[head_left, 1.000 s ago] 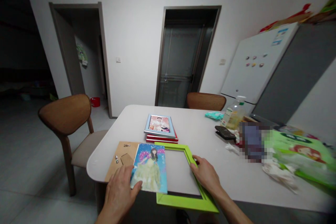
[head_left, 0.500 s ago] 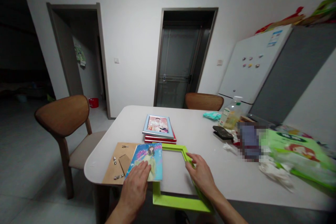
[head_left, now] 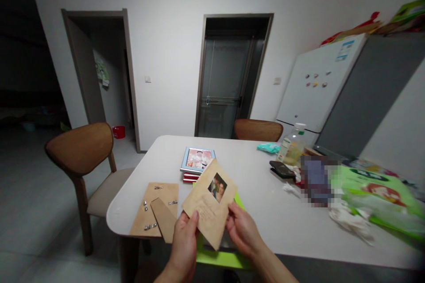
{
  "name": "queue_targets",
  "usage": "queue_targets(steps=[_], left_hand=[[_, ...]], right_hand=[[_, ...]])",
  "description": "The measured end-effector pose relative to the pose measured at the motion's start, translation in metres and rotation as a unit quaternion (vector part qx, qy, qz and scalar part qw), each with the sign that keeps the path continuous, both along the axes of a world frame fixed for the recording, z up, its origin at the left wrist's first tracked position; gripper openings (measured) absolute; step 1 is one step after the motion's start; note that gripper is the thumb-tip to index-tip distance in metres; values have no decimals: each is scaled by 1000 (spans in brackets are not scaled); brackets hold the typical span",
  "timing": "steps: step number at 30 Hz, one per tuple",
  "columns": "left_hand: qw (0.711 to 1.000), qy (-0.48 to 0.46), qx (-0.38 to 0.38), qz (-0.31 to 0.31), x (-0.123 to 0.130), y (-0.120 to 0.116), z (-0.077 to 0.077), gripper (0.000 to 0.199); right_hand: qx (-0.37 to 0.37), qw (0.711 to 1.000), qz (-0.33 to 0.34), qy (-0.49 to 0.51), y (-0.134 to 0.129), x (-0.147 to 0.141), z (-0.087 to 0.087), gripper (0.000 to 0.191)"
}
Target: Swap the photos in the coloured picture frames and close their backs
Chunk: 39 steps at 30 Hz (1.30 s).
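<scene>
My left hand (head_left: 186, 234) grips the lower left edge of a beige picture card (head_left: 204, 205), thumb on top. On its other side, my right hand (head_left: 244, 230) pinches the right edge. The card is tilted above the table and bears a small photo of two people with faint lines of text under it. Beneath it lies a lime-green picture frame (head_left: 224, 259), mostly covered by the card and hands. To the left rests a brown backing board (head_left: 141, 225) with several metal clips and a stand flap (head_left: 165, 221).
Behind the card is a stack of picture frames (head_left: 183, 170), a light blue one on top. Rightward on the white table (head_left: 265, 216) are a black wallet-like item (head_left: 282, 169), a bottle (head_left: 292, 143), crumpled tissue (head_left: 350, 221) and a green plastic package (head_left: 375, 190). A wooden chair (head_left: 81, 148) stands left.
The blue picture of a figure in a dress is no longer visible. Both hands now hold up the beige card. My right hand has left the green frame's side.
</scene>
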<state>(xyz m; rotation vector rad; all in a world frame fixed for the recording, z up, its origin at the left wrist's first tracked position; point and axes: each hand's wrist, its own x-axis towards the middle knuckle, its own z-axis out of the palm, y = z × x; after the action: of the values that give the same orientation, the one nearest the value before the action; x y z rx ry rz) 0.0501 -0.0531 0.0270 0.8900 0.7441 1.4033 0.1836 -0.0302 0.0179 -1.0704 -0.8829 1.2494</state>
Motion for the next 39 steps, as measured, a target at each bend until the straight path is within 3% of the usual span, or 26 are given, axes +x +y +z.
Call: queue_targets(steps=[2,4,6,9,14,19,21,26,29,31,35,39], left_hand=[[998,55,11,9,-3,0,-4,52],[985,163,42,26,-10,-1,-6,51],[949,305,80,14,-14,-4,-8,47],[868,473,148,-35,-14,-11,-19,46],[778,557,282,-72,-11,-14,-45,53],[746,595,284,-99,-13,-14,-39,53],[746,600,268,-109,-12,-16,-31,52],[732,629,233,-121,-6,-19,-20,56],[719,644,234,-121,-6,-18,-22,57],[721,637,246,-117,-12,-17,-24,58],[733,627,259,-56,-50,-14,-24,59],[685,706,172,43,-110,-1,-26,60]], right_hand=[[-19,999,-24,-28,3,19,7,34],[-54,996,-7,-68,6,37,13,37],[-78,991,12,-111,8,49,15,41],[-73,984,15,-165,11,54,10,45],[-37,958,-10,-285,23,47,-8,48],[-20,926,-35,-376,32,48,-19,47],[-13,895,-45,-443,32,48,-17,43],[3,767,-87,-635,25,44,-12,31],[12,729,-90,-678,24,44,-16,31],[27,729,-87,-678,24,44,-18,34],[91,766,-61,-633,21,26,-12,32],[177,788,9,-590,11,-27,1,30]])
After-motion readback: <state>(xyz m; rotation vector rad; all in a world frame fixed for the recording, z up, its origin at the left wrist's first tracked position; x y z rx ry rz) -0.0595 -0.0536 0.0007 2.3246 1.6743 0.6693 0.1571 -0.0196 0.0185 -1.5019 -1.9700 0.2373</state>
